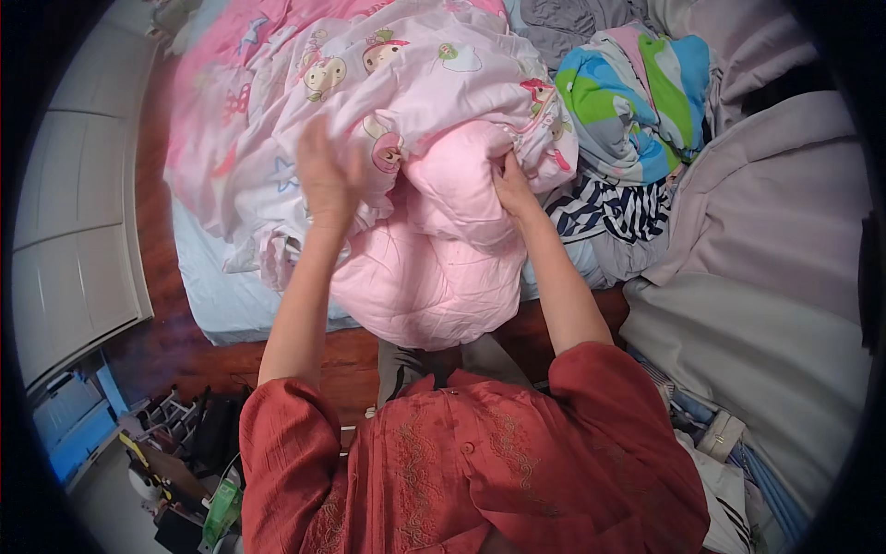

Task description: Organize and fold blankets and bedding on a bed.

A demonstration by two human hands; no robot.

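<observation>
A plump pink quilt (443,277) hangs over the near edge of the bed, in front of my body. Its upper part goes in under a pale pink duvet cover (415,76) printed with cartoon figures, which spreads over the bed. My right hand (513,183) grips a folded corner of the quilt beside the cover's edge at the right; its fingertips are partly hidden in the cloth. To the left, my left hand (329,176) is blurred, raised over the printed cover with its fingers apart and nothing in it.
A light blue sheet (221,298) covers the mattress. Right of the duvet cover lie a crumpled green, blue and white cloth (637,104) and a navy-striped cloth (612,208). Long grey-pink curtains (768,208) hang at the right. A white cabinet (76,208) stands at the left.
</observation>
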